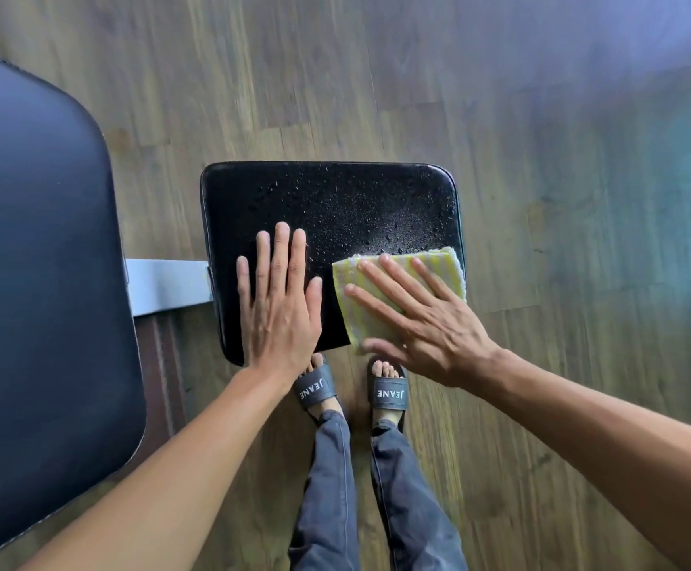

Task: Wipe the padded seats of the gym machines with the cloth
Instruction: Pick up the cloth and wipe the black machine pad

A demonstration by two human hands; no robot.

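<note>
A small black padded seat (335,199) lies in the middle of the view, its far half speckled with water drops. My right hand (422,319) presses flat on a folded yellow-and-white striped cloth (442,267) at the seat's near right corner. My left hand (280,298) rests flat, fingers spread, on the seat's near left part and holds nothing. A larger dark padded bench pad (39,257) fills the left side.
A grey metal bar (166,286) joins the small seat to the big pad. Wooden plank floor (541,199) surrounds the machine. My feet in dark slides (389,393) stand just below the seat's near edge.
</note>
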